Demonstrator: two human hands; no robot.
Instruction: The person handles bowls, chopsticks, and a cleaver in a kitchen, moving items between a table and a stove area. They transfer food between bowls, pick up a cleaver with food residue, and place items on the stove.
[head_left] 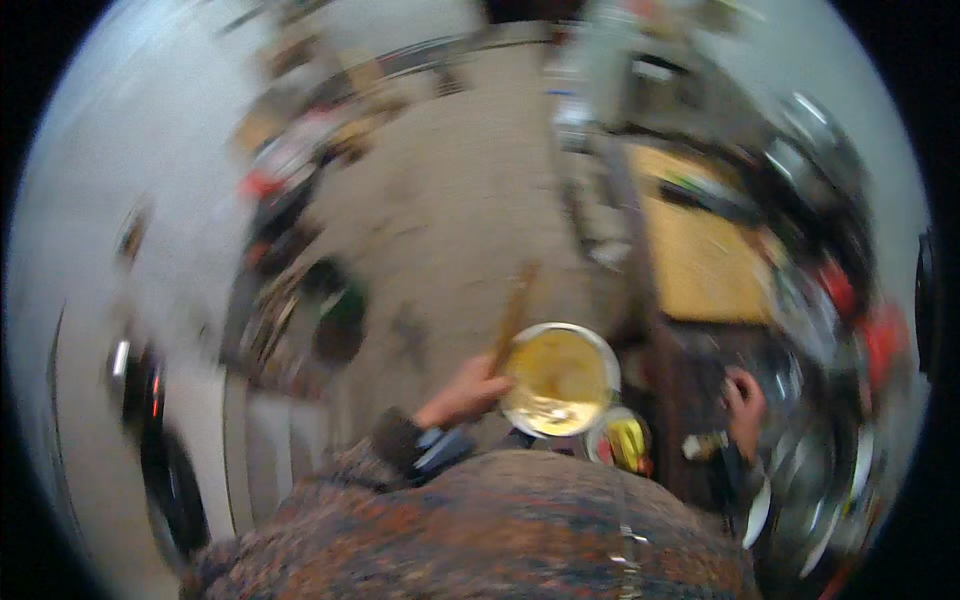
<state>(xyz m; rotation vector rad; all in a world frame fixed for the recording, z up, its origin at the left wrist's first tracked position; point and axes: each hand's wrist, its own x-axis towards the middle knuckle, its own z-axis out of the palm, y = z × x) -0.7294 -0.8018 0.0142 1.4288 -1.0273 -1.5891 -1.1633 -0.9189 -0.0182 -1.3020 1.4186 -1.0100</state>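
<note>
The picture is blurred by motion. My left hand (466, 390) grips the rim of a round metal bowl (559, 379) with yellowish contents, and a wooden stick-like utensil (514, 310) juts up from the same hand. My right hand (745, 405) reaches low on the right, next to a small object (705, 445) I cannot identify; whether it holds it is unclear. A smaller round container (622, 440) with yellow and red inside sits just below the bowl.
A yellow board-like surface (700, 250) lies on the right counter, with dark pots and red items (880, 335) beyond it. Metal plates (800, 500) are stacked at lower right. Cluttered dark objects (300, 300) line the left side of the grey floor.
</note>
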